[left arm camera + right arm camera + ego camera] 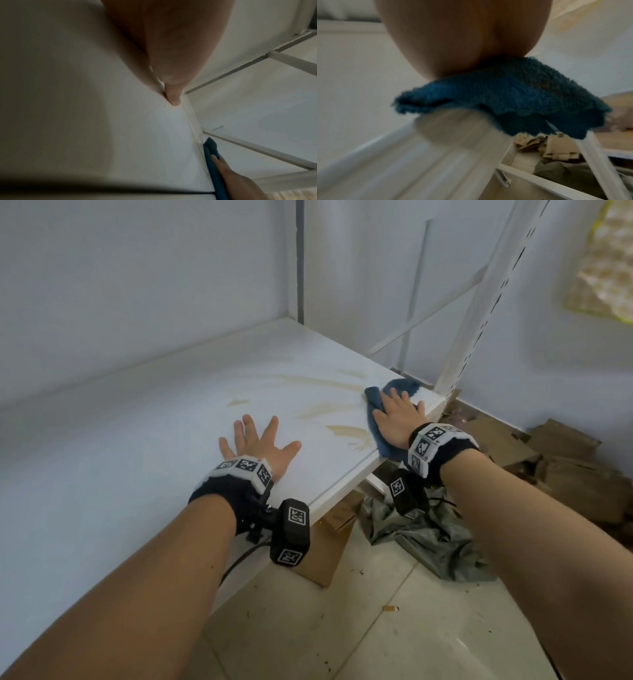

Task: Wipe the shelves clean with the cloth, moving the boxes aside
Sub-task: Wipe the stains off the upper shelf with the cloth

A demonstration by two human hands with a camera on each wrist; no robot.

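Observation:
A white shelf board (171, 412) carries brownish smear marks (325, 405) near its front right corner. My right hand (399, 414) lies flat on a blue cloth (375, 400) at that corner, fingers straight, pressing it onto the board. The cloth (513, 97) hangs over the shelf's front edge under my palm in the right wrist view. My left hand (258, 445) rests flat on the bare board with fingers spread, left of the smears. The left wrist view shows my thumb on the board (154, 142), with the cloth (213, 162) and right hand (240, 181) beyond.
A white perforated upright (479, 313) and cross braces stand at the shelf's right end. Below the shelf are a cardboard box (329, 546), a crumpled grey-green sheet (428, 539) and flattened cardboard (565, 467) on a tiled floor (394, 628). Walls close the back and left.

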